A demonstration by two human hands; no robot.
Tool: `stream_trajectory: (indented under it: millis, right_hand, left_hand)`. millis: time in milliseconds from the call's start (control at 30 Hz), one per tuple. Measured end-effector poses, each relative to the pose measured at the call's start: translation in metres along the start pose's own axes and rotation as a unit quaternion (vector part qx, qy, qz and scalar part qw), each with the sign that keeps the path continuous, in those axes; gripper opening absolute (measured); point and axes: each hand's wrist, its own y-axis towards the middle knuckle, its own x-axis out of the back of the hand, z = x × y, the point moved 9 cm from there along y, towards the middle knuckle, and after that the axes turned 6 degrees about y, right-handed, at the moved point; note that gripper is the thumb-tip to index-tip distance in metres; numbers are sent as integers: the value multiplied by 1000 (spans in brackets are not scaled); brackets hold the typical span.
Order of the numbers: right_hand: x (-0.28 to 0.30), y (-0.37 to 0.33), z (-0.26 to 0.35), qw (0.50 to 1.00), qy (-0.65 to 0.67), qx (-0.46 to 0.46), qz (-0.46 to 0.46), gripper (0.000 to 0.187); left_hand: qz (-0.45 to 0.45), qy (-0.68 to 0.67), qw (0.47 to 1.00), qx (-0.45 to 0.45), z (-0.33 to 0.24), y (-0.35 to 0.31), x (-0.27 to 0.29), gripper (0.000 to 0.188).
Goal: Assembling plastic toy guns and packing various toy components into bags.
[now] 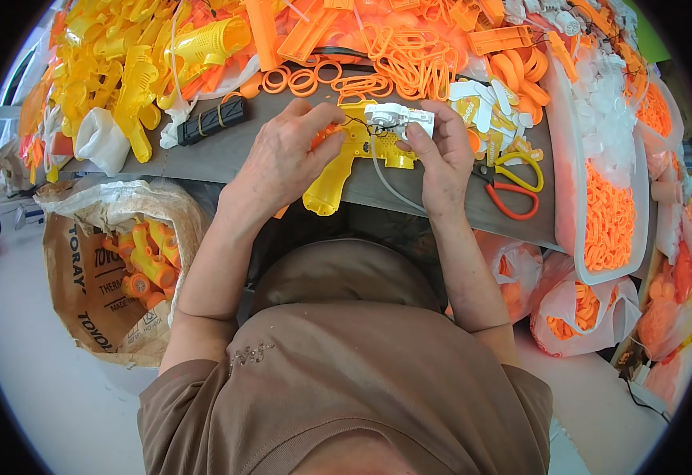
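Over the table's near edge, my right hand [446, 158] is closed on a white plastic mechanism [393, 117], thumb in front and fingers behind. Thin black wires run across the mechanism toward my left hand, and a pale thin tube [381, 176] curves down from it. My left hand [286, 158] pinches a small orange plastic part [326, 136], partly hidden by the fingers. Between the hands a yellow pistol-shaped housing half [331, 180] lies with its hollow inside facing up, its handle toward me. The mechanism sits above its upper part and covers some of it.
Pliers [512, 186] with red and yellow handles lie right of my right hand. A black block [213, 121] is at the left. Yellow shells [104, 87] and orange rings [409, 59] pile up behind. A clear bin [639, 237] stands right; a paper sack [84, 277] is at lower left.
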Motion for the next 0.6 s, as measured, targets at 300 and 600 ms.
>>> stream_trajectory:
  millis: [300,600]
  right_hand:
    - [-2,0,0,999,-41,17,10,32]
    - [-3,-1,0,999,-38,7,11,32]
  left_hand:
    - [-9,-12,1000,21,0,-1,11,22]
    - [28,22,999,29,5,0,5,26]
